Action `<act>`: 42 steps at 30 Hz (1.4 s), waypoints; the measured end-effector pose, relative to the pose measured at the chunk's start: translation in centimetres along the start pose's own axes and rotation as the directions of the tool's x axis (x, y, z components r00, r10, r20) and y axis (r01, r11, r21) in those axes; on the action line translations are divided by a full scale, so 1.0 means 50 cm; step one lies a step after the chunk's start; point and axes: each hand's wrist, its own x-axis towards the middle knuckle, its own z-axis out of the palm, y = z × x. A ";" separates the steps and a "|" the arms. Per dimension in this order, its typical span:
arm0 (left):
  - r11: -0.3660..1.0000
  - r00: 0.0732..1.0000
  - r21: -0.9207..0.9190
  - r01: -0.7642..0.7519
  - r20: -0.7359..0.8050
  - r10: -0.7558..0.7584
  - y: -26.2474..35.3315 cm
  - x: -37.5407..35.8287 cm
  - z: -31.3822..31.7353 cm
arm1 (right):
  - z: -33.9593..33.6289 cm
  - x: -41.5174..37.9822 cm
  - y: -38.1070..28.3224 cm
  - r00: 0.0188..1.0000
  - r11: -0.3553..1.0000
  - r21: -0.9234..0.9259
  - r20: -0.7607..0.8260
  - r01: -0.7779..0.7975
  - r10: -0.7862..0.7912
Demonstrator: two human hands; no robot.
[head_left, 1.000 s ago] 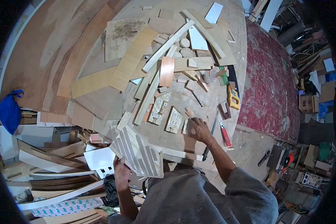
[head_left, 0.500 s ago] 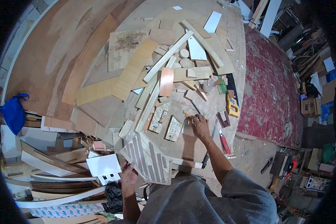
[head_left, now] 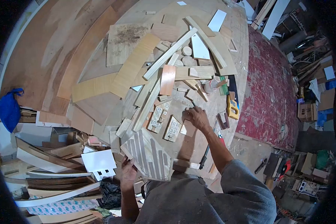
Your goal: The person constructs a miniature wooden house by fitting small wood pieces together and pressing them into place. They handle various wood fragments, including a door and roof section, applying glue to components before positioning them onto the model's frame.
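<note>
My left hand [head_left: 128, 170] grips the lower left edge of a wooden board with grey stripes [head_left: 147, 155], tilted in front of my body. Over the bench, my right hand [head_left: 198, 118] has its fingers curled around the lower end of a thin dark stick [head_left: 193, 102]; its kind is not clear. Left of that hand lie two small wooden house-shaped pieces with white window frames, the nearer one [head_left: 173, 128] and the farther one [head_left: 159, 117]. A small pale wooden piece [head_left: 187, 128] lies just below the right hand.
Wood strips [head_left: 170, 54], a plywood strip [head_left: 136, 65] and round discs [head_left: 186, 50] crowd the bench. A yellow-handled saw [head_left: 232, 107] and a jar [head_left: 211, 85] sit to the right. White-faced offcuts [head_left: 99, 164] are stacked at lower left.
My right hand has moved slightly up and left, over the lower end of the dark stick. The left hand still holds the striped board. The view has shifted a little.
</note>
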 end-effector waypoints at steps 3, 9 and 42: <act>0.998 1.000 0.054 0.016 0.002 -0.016 0.005 0.013 0.002 | -0.029 0.017 0.016 0.931 0.983 -0.176 -0.364 -0.052 -0.016; 0.997 0.999 0.064 0.038 -0.033 -0.036 0.011 0.017 0.027 | -0.052 0.141 -0.005 0.926 0.979 -0.179 -0.343 0.101 -0.158; 0.847 0.905 0.473 0.243 0.203 -0.373 -0.164 0.156 0.173 | -0.075 -0.270 -0.087 0.819 0.123 0.919 0.267 -0.376 0.507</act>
